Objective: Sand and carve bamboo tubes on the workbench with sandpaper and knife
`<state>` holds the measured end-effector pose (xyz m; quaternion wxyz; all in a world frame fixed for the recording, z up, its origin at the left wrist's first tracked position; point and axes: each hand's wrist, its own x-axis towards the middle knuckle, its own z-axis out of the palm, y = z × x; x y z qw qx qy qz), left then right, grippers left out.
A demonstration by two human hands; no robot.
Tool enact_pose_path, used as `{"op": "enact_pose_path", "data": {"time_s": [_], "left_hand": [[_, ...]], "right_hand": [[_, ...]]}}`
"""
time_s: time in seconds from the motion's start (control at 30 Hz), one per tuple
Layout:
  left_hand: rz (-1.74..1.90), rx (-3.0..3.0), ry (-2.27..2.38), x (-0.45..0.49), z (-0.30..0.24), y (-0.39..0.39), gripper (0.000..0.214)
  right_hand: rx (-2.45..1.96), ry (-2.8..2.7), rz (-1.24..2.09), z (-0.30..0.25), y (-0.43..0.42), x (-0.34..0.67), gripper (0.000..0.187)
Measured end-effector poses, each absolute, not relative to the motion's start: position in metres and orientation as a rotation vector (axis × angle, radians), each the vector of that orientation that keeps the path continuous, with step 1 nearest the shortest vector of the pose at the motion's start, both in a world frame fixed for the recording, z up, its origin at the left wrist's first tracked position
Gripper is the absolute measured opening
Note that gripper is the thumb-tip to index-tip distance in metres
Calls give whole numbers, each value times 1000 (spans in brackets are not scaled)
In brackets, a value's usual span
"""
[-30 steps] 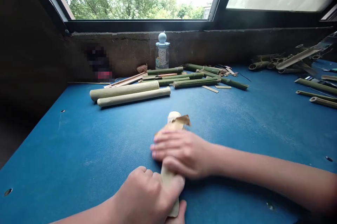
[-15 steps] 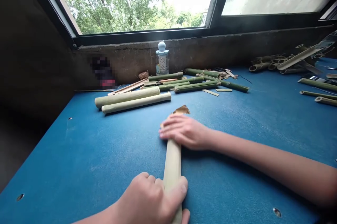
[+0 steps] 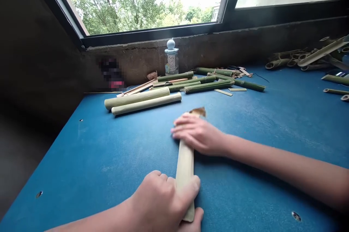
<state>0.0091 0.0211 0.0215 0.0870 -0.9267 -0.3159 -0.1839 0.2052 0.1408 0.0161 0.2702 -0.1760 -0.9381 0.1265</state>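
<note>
- The pale bamboo section lies on the blue tabletop, running from near the person's body away towards the window.
- The left hand is clamped round its near end, fingers curled over and thumb pressed along the right side.
- The right hand lies palm down across the far end, fingers together and stretched to the left. Whether the thumb hooks underneath cannot be told.
- A brown scrap, perhaps sandpaper, pokes out from beneath that hand at the far tip.
- The piece looks stiff, hollow and light. Its stripped skin looks smooth, so it would likely roll or slip on the tabletop unless pinned.
- A wrap-round grip at one end, as the left hand has, should stop it turning. The cut ends may have sharp edges or splinters.
- Well apart, nearer the window, lie two more peeled bamboo sections, a heap of green bamboo stalks and a small bottle.
</note>
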Motion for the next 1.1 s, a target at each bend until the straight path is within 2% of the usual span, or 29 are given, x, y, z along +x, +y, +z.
{"op": "enact_pose_path", "data": {"time_s": [0.13,0.23,0.3,0.47,0.6,0.77,0.93,1.1], "left_hand": [[-490,-2740,-930,9,24,20,30],[-492,-2744,-968,7,22,16,42],[-501,-2737,-930,7,20,13,39],[-489,-2749,-904,7,20,14,30],[-504,-2791,-986,7,27,21,34],[-471,-2771,-929,6,28,26,29],[-478,-2762,-985,4,25,34,38],[-492,-2606,-798,4,31,37,36]], "right_hand": [[-146,-2569,362,18,140,206,35],[-485,-2549,229,20,151,211,43],[-569,-2548,221,21,148,213,42],[-120,-2591,339,19,130,207,38],[-490,-2511,227,18,138,209,41],[-197,-2583,377,15,135,211,39],[-602,-2538,406,21,148,219,39],[-296,-2655,638,29,134,227,41]]}}
